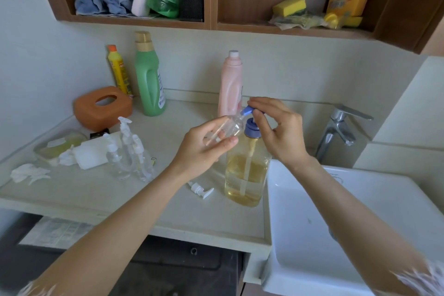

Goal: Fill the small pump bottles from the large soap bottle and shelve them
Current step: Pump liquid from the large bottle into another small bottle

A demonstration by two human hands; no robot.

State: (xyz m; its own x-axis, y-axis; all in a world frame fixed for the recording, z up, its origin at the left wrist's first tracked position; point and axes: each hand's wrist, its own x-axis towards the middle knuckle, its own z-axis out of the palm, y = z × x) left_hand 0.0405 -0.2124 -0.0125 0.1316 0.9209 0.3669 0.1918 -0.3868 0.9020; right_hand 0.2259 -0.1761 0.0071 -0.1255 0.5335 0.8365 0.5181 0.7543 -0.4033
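Note:
The large soap bottle (246,175), clear with yellow liquid and a blue pump head (249,113), stands on the counter beside the sink. My left hand (204,149) grips a small clear bottle (228,127) tilted on its side, its open neck up against the blue spout. My right hand (276,130) holds the blue pump head, with the fingers resting on top of it. A loose white pump top (200,189) lies on the counter just left of the large bottle. Three small clear pump bottles (129,151) with white pumps stand further left.
A white sink (348,223) and chrome tap (336,132) are at the right. Pink (230,86), green (150,77) and yellow (119,69) bottles stand along the back wall, with an orange tissue box (103,107), a soap dish and crumpled tissues at the left. Wooden shelves (211,24) above hold cloths and sponges.

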